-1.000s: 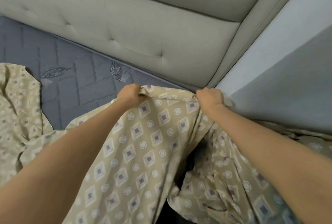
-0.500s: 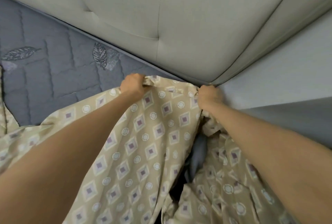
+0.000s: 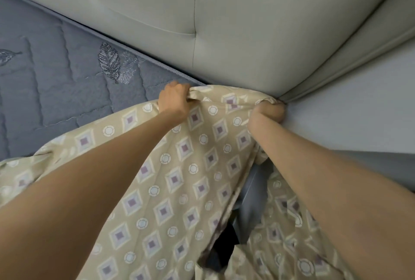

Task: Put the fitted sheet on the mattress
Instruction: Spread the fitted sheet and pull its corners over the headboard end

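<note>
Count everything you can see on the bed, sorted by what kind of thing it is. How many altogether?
Bare hands: 2 (left hand, right hand, both gripping the sheet's edge)
Beige diamond-patterned fabric fitted sheet: 1
Grey-blue quilted mattress: 1
Pale padded headboard: 1
Total: 5

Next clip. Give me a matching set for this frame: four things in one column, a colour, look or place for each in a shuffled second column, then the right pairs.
Things:
1. fitted sheet
2. mattress
3. headboard
4. right hand

Descriptions:
A. pale, padded and tufted
B. grips the sheet's edge down by the headboard's corner
C. beige, printed with diamonds and circles
D. grey-blue, quilted, with leaf motifs

Pairs: 1-C; 2-D; 3-A; 4-B
</note>
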`<action>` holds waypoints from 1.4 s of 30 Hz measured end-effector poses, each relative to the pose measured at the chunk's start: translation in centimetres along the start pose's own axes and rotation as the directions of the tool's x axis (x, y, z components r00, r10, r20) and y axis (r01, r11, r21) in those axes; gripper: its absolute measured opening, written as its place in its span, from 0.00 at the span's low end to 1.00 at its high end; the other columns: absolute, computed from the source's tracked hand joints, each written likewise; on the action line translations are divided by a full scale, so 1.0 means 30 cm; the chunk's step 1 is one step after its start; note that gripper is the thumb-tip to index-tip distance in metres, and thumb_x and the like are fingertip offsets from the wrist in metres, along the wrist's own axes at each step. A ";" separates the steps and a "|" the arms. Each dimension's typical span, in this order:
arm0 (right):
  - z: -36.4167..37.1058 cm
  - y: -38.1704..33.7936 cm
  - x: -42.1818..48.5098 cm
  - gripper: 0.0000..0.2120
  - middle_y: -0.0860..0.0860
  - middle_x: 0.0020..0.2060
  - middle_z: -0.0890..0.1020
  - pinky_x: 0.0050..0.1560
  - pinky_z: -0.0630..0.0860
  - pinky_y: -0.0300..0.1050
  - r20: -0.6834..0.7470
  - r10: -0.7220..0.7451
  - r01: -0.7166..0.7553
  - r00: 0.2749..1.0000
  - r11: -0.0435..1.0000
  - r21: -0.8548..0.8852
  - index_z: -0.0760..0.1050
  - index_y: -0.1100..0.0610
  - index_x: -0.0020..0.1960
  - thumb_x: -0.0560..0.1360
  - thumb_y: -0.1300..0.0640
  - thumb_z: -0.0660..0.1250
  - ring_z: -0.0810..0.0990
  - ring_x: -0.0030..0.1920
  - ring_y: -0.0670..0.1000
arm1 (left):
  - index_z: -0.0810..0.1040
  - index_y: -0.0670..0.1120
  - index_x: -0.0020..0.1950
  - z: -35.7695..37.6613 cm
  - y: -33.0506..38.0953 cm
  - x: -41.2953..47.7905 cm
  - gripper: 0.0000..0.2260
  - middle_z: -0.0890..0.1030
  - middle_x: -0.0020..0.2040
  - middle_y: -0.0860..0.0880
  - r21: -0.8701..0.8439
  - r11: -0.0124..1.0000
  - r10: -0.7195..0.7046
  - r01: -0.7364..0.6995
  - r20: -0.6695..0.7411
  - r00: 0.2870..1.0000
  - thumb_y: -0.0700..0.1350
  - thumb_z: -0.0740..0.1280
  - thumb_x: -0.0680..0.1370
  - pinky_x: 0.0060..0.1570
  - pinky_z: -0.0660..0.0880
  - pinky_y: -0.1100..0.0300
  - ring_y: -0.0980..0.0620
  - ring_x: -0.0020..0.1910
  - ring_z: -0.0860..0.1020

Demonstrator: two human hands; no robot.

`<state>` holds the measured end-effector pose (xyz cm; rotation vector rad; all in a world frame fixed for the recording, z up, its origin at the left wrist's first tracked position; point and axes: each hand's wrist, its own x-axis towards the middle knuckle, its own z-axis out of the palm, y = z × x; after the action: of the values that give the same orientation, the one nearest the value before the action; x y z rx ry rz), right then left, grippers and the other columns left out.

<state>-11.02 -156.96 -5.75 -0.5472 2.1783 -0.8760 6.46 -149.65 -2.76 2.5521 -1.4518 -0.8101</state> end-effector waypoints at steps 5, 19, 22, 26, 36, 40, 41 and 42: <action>0.048 0.091 0.077 0.19 0.62 0.64 0.74 0.62 0.73 0.53 0.029 0.020 -0.018 0.999 0.998 -0.057 0.69 0.64 0.67 0.77 0.62 0.57 0.75 0.62 0.61 | 0.78 0.46 0.59 0.066 0.003 0.048 0.15 0.75 0.55 0.41 0.014 1.000 -0.003 0.003 0.018 1.000 0.50 0.66 0.75 0.53 0.69 0.52 0.40 0.58 0.73; -0.016 0.109 0.051 0.22 0.59 0.69 0.67 0.68 0.63 0.51 0.370 -0.235 0.433 0.899 0.601 -0.671 0.64 0.60 0.69 0.77 0.58 0.59 0.65 0.69 0.60 | 0.65 0.50 0.71 0.106 -0.144 0.009 0.30 0.72 0.66 0.44 0.103 0.990 -0.111 0.094 0.168 0.980 0.63 0.63 0.74 0.68 0.60 0.44 0.42 0.67 0.69; -0.046 0.115 -0.036 0.20 0.57 0.64 0.73 0.70 0.60 0.51 0.545 -0.403 0.677 0.735 0.395 -0.621 0.70 0.56 0.63 0.72 0.60 0.63 0.68 0.66 0.59 | 0.63 0.53 0.72 0.070 -0.255 -0.056 0.39 0.70 0.69 0.44 0.246 0.959 -0.197 0.138 0.238 0.951 0.68 0.68 0.67 0.71 0.55 0.38 0.41 0.69 0.67; -0.032 0.111 -0.134 0.22 0.54 0.63 0.76 0.73 0.57 0.51 0.752 -0.397 0.849 0.526 0.198 -0.489 0.70 0.54 0.65 0.72 0.57 0.65 0.70 0.66 0.57 | 0.62 0.52 0.73 0.023 -0.420 -0.171 0.41 0.70 0.69 0.45 0.353 0.923 -0.254 0.153 0.262 0.931 0.68 0.69 0.66 0.67 0.61 0.44 0.42 0.69 0.66; 0.074 0.155 -0.439 0.32 0.56 0.65 0.66 0.66 0.64 0.53 0.931 -0.354 0.976 0.089 -0.155 -0.152 0.63 0.46 0.72 0.71 0.60 0.66 0.63 0.65 0.59 | 0.67 0.45 0.63 0.045 -0.576 -0.405 0.16 0.79 0.55 0.42 0.277 0.947 -0.185 0.163 0.053 0.981 0.48 0.63 0.78 0.45 0.73 0.51 0.38 0.53 0.78; 0.094 0.192 -0.549 0.25 0.54 0.71 0.64 0.73 0.51 0.61 0.989 -0.109 0.933 -0.104 -0.356 0.059 0.68 0.50 0.67 0.71 0.58 0.66 0.60 0.72 0.58 | 0.65 0.43 0.63 0.073 -0.566 -0.516 0.18 0.79 0.55 0.40 0.161 0.970 -0.201 0.180 0.127 0.971 0.47 0.65 0.76 0.45 0.73 0.51 0.38 0.53 0.78; 0.087 0.201 -0.572 0.20 0.54 0.67 0.70 0.74 0.53 0.59 0.994 -0.019 0.905 -0.110 -0.416 0.092 0.71 0.52 0.64 0.72 0.57 0.64 0.65 0.69 0.56 | 0.64 0.42 0.63 0.085 -0.567 -0.551 0.20 0.79 0.54 0.40 0.107 0.972 -0.227 0.211 0.164 0.960 0.48 0.66 0.76 0.46 0.73 0.51 0.38 0.53 0.78; 0.073 0.209 -0.598 0.16 0.54 0.62 0.76 0.71 0.59 0.55 0.993 0.065 0.881 -0.101 -0.458 0.119 0.73 0.53 0.61 0.74 0.57 0.63 0.72 0.65 0.56 | 0.63 0.41 0.63 0.100 -0.575 -0.592 0.22 0.79 0.54 0.40 0.055 0.967 -0.254 0.248 0.204 0.945 0.50 0.67 0.75 0.46 0.73 0.51 0.38 0.54 0.78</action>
<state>1.63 -142.86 -3.19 -2.7432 0.5801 0.7168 11.10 -125.18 -3.97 2.7846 -1.2058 -1.1328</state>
